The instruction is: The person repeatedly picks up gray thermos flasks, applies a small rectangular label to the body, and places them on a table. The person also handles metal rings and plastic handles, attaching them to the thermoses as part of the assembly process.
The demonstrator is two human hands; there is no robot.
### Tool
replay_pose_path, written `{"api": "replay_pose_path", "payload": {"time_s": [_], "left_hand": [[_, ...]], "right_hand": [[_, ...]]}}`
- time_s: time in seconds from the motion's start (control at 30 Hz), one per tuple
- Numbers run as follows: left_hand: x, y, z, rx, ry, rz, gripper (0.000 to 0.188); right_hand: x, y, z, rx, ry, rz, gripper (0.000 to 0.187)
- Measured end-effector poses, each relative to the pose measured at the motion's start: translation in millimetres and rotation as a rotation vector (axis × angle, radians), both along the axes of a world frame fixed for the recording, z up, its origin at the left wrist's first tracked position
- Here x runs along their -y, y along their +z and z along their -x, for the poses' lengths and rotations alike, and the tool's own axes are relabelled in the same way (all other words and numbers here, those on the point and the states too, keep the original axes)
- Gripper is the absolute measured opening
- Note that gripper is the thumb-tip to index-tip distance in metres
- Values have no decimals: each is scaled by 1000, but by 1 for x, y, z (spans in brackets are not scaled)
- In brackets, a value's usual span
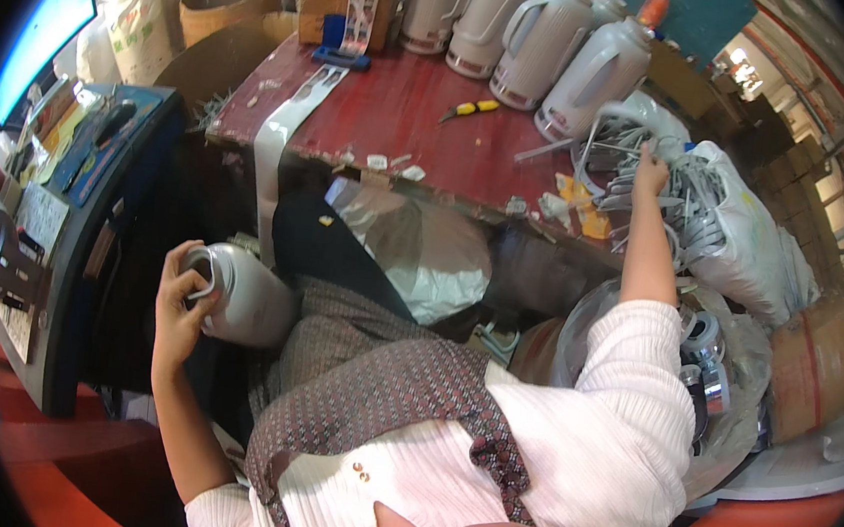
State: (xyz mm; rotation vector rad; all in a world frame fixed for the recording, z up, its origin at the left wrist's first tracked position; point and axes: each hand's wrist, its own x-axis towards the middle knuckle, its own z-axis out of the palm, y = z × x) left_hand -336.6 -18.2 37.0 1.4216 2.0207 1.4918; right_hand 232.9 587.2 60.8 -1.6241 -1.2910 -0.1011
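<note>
My left hand (177,304) is wrapped round the open neck of a grey thermos flask body (260,302). The flask lies tilted on my lap, its mouth turned to the left. Out to the right, my right hand (653,173) is among a heap of grey plastic handles and strips (693,207) at the table's right corner. Its fingers are curled; whether a piece is between them is too small to make out. A white plastic sack (751,237) holds part of the heap.
Several grey thermos flasks (541,48) with handles stand at the back of the red table (404,126). A yellow-and-black cutter (470,111) lies before them. A label strip (278,135) hangs over the front edge. At left are a lit screen (45,35) and desk (69,283); lower right, a bag of shiny parts (712,389).
</note>
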Motion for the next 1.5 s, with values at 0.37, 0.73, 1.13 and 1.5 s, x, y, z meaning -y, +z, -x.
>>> {"api": "replay_pose_path", "payload": {"time_s": [0.37,0.73,1.13,1.5], "left_hand": [[0,24,-10,-286,571,-47,49],[5,48,-35,-495,356,-15,45],[-30,11,-33,-414,366,-192,50],[-46,-41,19,559,472,-188,53]], "right_hand": [[283,-47,267,-1272,1522,918,48],[340,-59,432,-1579,1537,851,50],[393,-78,496,-1227,1546,1187,41],[351,-91,497,-857,1891,1260,27]]}}
